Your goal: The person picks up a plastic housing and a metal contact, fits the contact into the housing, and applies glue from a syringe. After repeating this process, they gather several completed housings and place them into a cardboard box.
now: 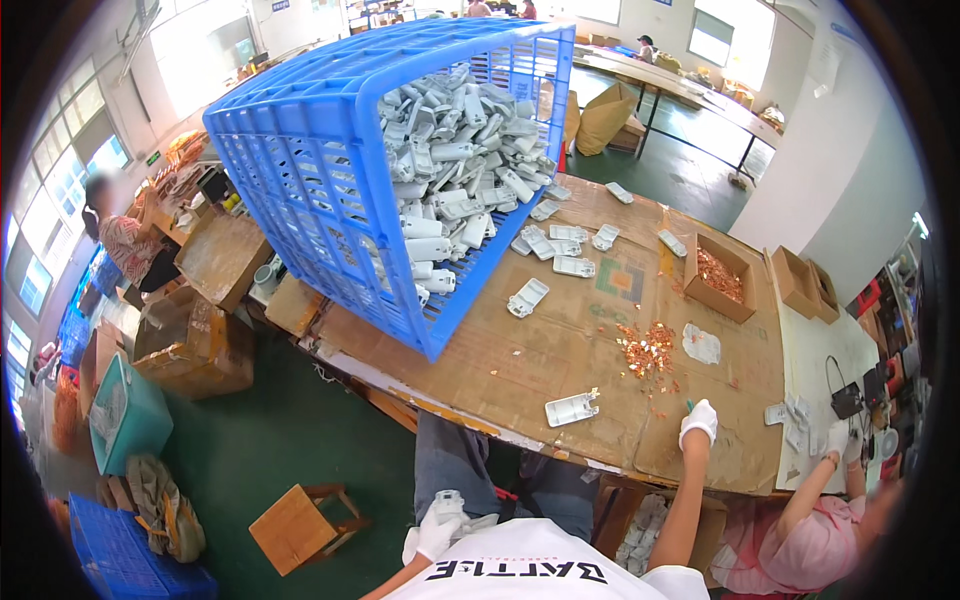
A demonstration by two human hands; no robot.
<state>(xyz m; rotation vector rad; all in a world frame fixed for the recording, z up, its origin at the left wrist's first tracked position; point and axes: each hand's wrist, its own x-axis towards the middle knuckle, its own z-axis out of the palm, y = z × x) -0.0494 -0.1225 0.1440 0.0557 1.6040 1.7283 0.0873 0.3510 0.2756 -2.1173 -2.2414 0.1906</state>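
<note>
My left hand (pixel 436 537), in a white glove, is closed around a pale grey plastic casing (pixel 450 502) close to my body, below the table edge. My right hand (pixel 699 426), also gloved, hovers at or rests on the near part of the cardboard-covered table (pixel 520 380); its fingers pinch a thin green tool (pixel 690 406), whose exact kind is too small to tell. Beyond it lies a loose heap of small copper-coloured metal pieces (pixel 647 348), with a crumpled whitish sheet (pixel 701 343) alongside. One open casing (pixel 572 409) lies left of my right hand.
A big blue plastic crate (pixel 350 190) lies tipped on its side, full of casings (pixel 450 160), several spilled before it. A cardboard box (pixel 720 278) holds copper pieces. A co-worker in pink (pixel 800 540) works at right. A wooden stool (pixel 300 525) stands on the green floor.
</note>
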